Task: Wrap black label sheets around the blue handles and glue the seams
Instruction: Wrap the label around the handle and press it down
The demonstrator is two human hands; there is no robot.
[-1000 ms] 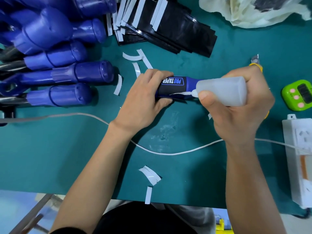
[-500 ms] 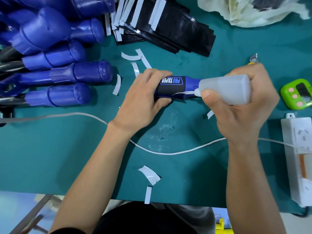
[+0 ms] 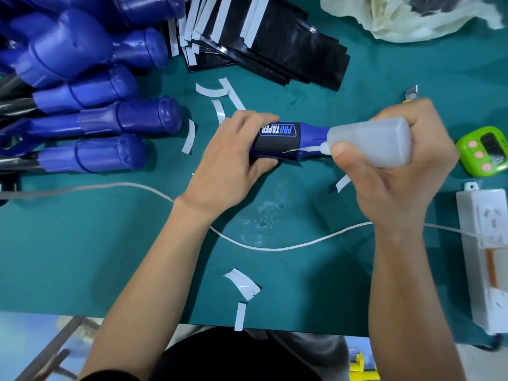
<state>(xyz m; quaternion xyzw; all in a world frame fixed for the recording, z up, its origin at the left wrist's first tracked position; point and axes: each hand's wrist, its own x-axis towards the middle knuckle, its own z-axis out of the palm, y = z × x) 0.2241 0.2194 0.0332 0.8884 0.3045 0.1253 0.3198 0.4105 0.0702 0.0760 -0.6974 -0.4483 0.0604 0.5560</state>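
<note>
Handle (image 3: 312,132), blue, wrapped in black label (image 3: 275,145): held between the hands over the green tabletop (image 3: 82,243), left hand (image 3: 233,160) clasping its wrapped end. Glue bottle (image 3: 371,144): gripped in right hand (image 3: 398,182), nozzle at the label's seam. Label sheets (image 3: 288,50): stacked beyond the hands. Bare handles (image 3: 104,155): piled left of the left hand

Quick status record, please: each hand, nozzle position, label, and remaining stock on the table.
left hand: grips handle
right hand: grips glue bottle
nozzle: on the handle, by the label's seam
label: black, wrapped round handle, PRO TAPER print up
stock: bare handles at left; label sheets at top
scraps: white strips on the mat
</note>
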